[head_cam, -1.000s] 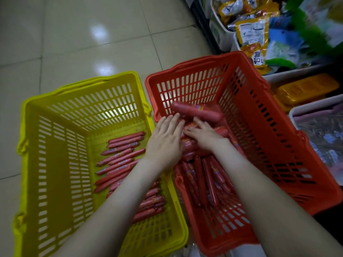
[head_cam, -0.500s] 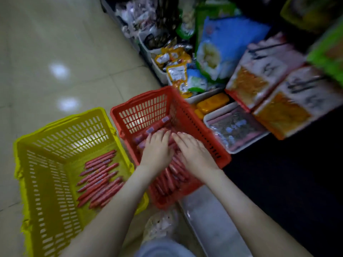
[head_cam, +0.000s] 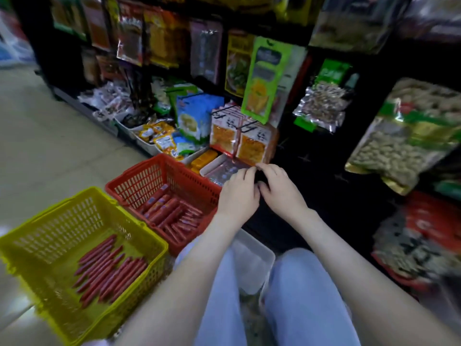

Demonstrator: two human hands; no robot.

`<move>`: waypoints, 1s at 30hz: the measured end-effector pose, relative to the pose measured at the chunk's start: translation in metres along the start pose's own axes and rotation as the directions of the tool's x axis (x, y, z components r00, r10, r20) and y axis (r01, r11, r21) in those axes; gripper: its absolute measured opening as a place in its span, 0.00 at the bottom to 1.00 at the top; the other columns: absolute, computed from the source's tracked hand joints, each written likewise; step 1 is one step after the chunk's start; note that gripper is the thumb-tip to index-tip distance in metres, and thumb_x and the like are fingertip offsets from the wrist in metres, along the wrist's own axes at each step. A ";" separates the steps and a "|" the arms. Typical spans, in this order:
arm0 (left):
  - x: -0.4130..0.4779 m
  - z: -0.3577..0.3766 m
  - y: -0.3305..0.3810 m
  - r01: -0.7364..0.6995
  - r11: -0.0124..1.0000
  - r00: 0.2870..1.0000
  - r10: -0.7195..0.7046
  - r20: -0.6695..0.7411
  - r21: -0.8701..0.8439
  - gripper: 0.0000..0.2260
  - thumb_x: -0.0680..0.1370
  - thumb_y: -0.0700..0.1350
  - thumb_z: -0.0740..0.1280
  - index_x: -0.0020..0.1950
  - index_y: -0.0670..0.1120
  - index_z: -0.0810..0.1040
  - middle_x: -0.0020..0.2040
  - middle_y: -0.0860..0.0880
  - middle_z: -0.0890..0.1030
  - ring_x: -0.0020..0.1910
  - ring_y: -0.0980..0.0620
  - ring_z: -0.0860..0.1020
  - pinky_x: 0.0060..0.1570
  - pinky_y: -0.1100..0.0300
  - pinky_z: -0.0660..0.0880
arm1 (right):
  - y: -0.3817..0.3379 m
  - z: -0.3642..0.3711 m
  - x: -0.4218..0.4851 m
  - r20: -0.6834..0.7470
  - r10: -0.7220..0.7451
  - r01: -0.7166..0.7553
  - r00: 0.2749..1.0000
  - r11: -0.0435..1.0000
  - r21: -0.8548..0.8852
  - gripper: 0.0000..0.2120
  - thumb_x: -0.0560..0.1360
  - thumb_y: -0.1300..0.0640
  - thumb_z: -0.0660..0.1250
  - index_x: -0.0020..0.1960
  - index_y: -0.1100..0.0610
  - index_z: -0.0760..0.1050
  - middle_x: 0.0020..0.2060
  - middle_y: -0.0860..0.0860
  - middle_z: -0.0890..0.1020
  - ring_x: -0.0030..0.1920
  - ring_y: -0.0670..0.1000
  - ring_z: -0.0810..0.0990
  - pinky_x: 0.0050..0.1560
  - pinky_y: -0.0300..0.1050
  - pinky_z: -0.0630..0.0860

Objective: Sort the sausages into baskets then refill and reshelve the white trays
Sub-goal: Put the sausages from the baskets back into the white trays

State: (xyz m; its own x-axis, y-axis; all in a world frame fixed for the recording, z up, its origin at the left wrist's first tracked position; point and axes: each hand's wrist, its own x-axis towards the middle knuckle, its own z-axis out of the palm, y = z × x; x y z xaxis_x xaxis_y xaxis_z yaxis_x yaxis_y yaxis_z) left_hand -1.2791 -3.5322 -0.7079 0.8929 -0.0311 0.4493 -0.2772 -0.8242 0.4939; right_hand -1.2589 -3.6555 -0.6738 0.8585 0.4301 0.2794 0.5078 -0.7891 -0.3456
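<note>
Hands that a moment ago lay on the stout sausages (head_cam: 172,213) in the red basket (head_cam: 159,162) are now lifted out of it and brought to the low shelf on the right, and the view has swung up to take in the hanging goods. The left hand (head_cam: 239,196) and the right hand (head_cam: 283,193) sit side by side, backs up, thumbs almost meeting, fingers bent down at the near corner of the white tray (head_cam: 212,167); blur hides whether they grip its rim or only touch it. Both forearms reach forward, bare, over knees in pale blue cloth. The tray is shallow, smooth plastic with rounded corners, and holds glossy clear-wrapped pinkish packs. Just above the fingertips hang shiny orange packets (head_cam: 252,146) on black wire hooks. To the left the red basket is rigid lattice plastic, and its sausages lie as short, thick cylinders in red film. Further left the yellow basket (head_cam: 74,203), of the same slotted make, holds slim sausages (head_cam: 109,270) laid roughly parallel on its floor. A second translucent white tray (head_cam: 257,260) lies on the floor between the knees
</note>
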 end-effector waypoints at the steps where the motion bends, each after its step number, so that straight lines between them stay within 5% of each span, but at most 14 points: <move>1: -0.003 0.004 0.008 0.007 1.000 1.000 -0.007 0.025 -0.019 0.20 0.77 0.43 0.59 0.69 0.41 0.69 0.62 0.41 0.76 0.60 0.40 0.75 0.57 0.45 0.73 | 0.002 -0.005 -0.009 -0.002 0.036 -0.036 0.999 0.999 0.003 0.22 0.79 0.62 0.59 0.72 0.59 0.64 0.67 0.54 0.70 0.68 0.53 0.65 0.68 0.42 0.60; 9: -0.030 0.073 0.057 0.055 0.996 0.947 -0.029 0.321 -0.075 0.21 0.81 0.46 0.59 0.73 0.43 0.62 0.67 0.41 0.70 0.63 0.40 0.71 0.56 0.46 0.70 | 0.056 -0.010 -0.077 0.009 0.393 -0.393 0.920 0.920 0.000 0.23 0.79 0.59 0.60 0.73 0.56 0.62 0.69 0.53 0.67 0.71 0.52 0.63 0.67 0.46 0.64; 16: -0.085 0.169 0.077 0.029 0.997 0.770 0.019 0.637 -0.065 0.22 0.80 0.44 0.59 0.74 0.44 0.61 0.67 0.41 0.69 0.63 0.40 0.71 0.58 0.47 0.71 | 0.126 0.035 -0.169 0.058 0.652 -0.652 0.756 0.758 -0.018 0.23 0.79 0.59 0.60 0.73 0.57 0.62 0.69 0.55 0.68 0.70 0.54 0.64 0.67 0.46 0.65; 21: -0.135 0.250 0.055 -0.029 0.998 0.649 -0.026 0.760 0.059 0.22 0.81 0.46 0.57 0.74 0.47 0.60 0.67 0.43 0.70 0.62 0.43 0.72 0.59 0.52 0.70 | 0.192 0.103 -0.264 0.239 0.781 -0.787 0.577 0.610 -0.092 0.24 0.80 0.59 0.58 0.75 0.59 0.59 0.69 0.57 0.67 0.69 0.56 0.65 0.69 0.45 0.61; 26: -0.175 0.327 0.037 -0.188 0.970 0.467 -0.048 0.883 0.153 0.28 0.80 0.42 0.48 0.79 0.49 0.46 0.76 0.44 0.59 0.73 0.44 0.62 0.70 0.51 0.59 | 0.251 0.187 -0.334 0.546 0.746 -0.793 0.381 0.568 -0.222 0.28 0.82 0.59 0.51 0.78 0.57 0.41 0.76 0.56 0.53 0.74 0.55 0.56 0.73 0.47 0.57; 30: -0.196 0.368 0.009 -0.355 0.929 0.446 0.068 0.892 0.107 0.39 0.66 0.46 0.71 0.76 0.46 0.62 0.69 0.40 0.73 0.66 0.39 0.74 0.64 0.42 0.65 | 0.281 0.236 -0.350 0.637 0.704 -0.771 0.313 0.580 -0.262 0.30 0.81 0.64 0.49 0.77 0.55 0.36 0.78 0.54 0.45 0.75 0.55 0.56 0.71 0.53 0.62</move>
State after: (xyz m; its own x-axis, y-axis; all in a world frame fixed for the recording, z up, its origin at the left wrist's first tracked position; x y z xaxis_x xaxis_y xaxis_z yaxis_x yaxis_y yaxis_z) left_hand -1.3259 -3.7414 -1.0657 0.6964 -0.5746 -0.4300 -0.5367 -0.8147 0.2195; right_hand -1.3996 -3.9246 -1.0800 0.6723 -0.1416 -0.7266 -0.3861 -0.9045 -0.1811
